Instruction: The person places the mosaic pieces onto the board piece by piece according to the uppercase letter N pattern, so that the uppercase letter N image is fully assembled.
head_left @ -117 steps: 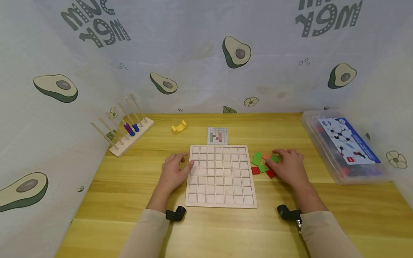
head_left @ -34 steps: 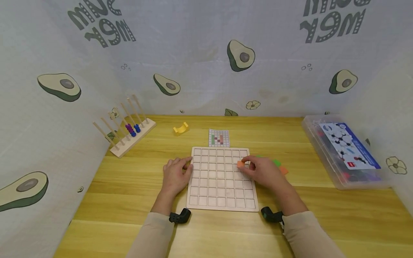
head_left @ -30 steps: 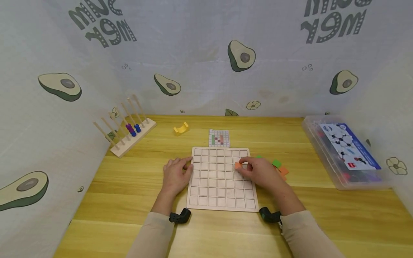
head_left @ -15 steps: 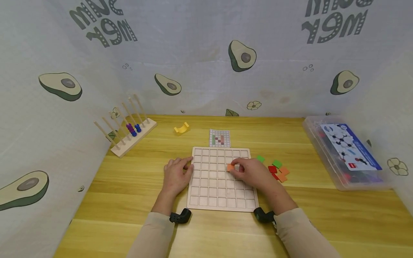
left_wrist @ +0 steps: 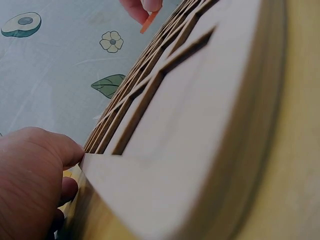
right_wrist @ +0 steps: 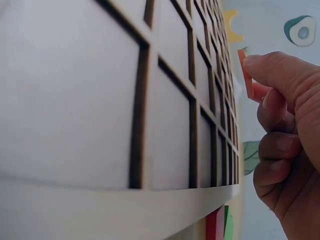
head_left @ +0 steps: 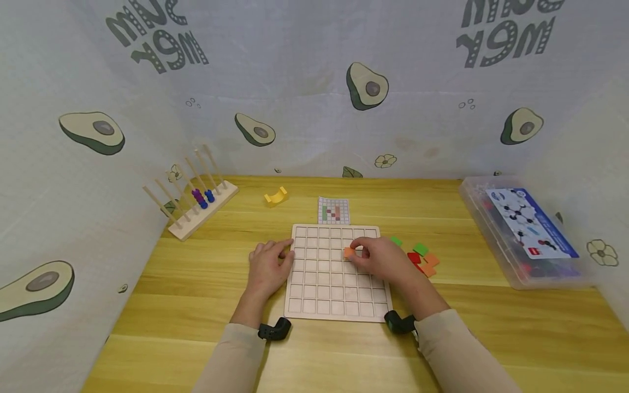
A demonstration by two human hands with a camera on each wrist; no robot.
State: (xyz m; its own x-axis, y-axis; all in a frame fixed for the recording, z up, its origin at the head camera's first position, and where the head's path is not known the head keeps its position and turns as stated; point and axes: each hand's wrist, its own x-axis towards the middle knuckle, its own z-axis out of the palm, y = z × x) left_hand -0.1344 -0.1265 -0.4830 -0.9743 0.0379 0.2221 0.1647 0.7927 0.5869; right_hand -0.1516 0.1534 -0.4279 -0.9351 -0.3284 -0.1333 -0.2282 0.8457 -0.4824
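A square orange tile (head_left: 348, 252) is pinched between the thumb and fingers of my right hand (head_left: 385, 263), over the right-centre part of the wooden grid board (head_left: 323, 278). In the right wrist view, the orange tile (right_wrist: 246, 75) is tilted and held above the board's surface. My left hand (head_left: 267, 267) rests at the board's left edge, its thumb and index finger touching the rim with fingers loosely bent. No tiles show in the board's visible squares. Behind the board lies a small printed grid card (head_left: 334, 210) with green, red and orange squares.
Loose tiles lie right of the board, among them a green tile (head_left: 420, 249), a red tile (head_left: 414, 257) and an orange tile (head_left: 428, 270). A peg stand with beads (head_left: 203, 212), a yellow curved piece (head_left: 276, 197) and a clear plastic case (head_left: 521, 234) stand farther out.
My right hand has left the loose tiles, bringing an orange tile leftward over the board. In the last half second it has barely moved. My left hand stays at the board's edge.
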